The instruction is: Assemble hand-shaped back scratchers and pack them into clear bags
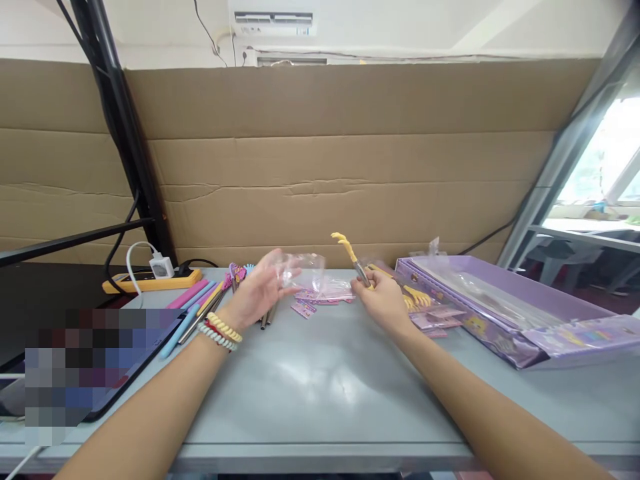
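My left hand point(257, 288), with beaded bracelets at the wrist, holds a crumpled clear plastic bag point(307, 272) loosely at the fingers, thumb a little apart. My right hand point(383, 300) is closed around the metal shaft of a back scratcher point(346, 247). Its yellow hand-shaped end points up and to the left. Behind the hands lie clear plastic wrappers point(333, 288) and small pink printed cards point(303, 308). Beside my right hand are packaged yellow back scratchers point(417, 299), partly covered by it.
A purple display box point(500, 333) stands on the right of the grey table point(325, 400). Left are colourful back scratchers point(200, 300), a dark tablet-like device point(150, 353), a yellow power strip point(120, 285) and a white charger point(161, 265). Cardboard point(350, 160) walls the back.
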`<state>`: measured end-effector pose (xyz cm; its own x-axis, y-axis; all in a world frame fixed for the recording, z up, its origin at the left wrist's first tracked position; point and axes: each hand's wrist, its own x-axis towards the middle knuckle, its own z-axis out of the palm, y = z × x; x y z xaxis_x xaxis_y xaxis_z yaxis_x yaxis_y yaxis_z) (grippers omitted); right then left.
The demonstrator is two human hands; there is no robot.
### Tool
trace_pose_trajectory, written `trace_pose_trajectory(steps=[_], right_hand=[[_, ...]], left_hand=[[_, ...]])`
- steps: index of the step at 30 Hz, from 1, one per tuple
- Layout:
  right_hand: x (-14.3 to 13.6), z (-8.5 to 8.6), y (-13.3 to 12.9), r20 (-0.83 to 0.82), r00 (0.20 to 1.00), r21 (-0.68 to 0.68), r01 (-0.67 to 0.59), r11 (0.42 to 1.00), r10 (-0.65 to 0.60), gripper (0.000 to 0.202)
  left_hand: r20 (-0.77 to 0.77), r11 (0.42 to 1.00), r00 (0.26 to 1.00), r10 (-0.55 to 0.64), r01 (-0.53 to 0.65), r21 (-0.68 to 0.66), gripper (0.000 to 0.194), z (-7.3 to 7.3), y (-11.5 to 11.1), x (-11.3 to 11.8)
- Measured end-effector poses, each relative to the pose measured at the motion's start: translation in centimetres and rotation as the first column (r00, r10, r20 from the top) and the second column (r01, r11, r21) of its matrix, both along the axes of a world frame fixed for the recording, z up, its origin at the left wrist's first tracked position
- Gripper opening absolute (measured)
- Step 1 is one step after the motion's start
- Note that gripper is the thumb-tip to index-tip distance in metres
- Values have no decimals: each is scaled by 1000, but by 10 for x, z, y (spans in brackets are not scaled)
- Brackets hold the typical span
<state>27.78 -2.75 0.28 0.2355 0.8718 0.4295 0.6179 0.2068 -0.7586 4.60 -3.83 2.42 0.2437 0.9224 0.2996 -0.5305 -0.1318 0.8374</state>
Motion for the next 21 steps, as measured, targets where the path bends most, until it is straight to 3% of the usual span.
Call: trace_pose_trajectory(steps=[3,7,12,14,16,17,18,19,20,21], right_hand=[[1,1,1,-193,978,-83,-90,992,73,23],[3,3,0,-485,843,-30,-281,959,232,35],[-1,6,-6,-587,739,33,-385,922,330,43],[-3,6,-6,-601,734,44,-363,931,315,44],[-4,5,-5,-608,736,55,-336,940,299,43],[-4,4,-5,-606,737,61,-334,941,301,42],[-4,4,-5,-599,739,62,-343,937,310,41],[-5,3,-5,-588,742,61,-357,932,323,41],[-5,2,-5,-576,745,57,-375,925,337,40],[-6,2,-6,-563,748,46,-397,917,352,40]], left_hand=[[-132,983,974,183,-185,-5,47,-10,1,17],[-201,889,873,443,-457,-27,46,-14,15,10],[30,696,698,716,-709,-112,46,-8,35,-20],[-20,565,569,822,-820,-92,53,-7,35,-23],[-138,423,409,902,-901,94,55,-8,29,-17],[-186,403,365,912,-882,244,50,-8,23,-11],[-237,452,386,891,-801,393,40,-9,17,-4],[-330,569,464,822,-662,487,26,-9,10,3],[-450,703,544,709,-495,510,20,-10,4,11],[-556,803,585,590,-354,480,27,-11,-2,18]])
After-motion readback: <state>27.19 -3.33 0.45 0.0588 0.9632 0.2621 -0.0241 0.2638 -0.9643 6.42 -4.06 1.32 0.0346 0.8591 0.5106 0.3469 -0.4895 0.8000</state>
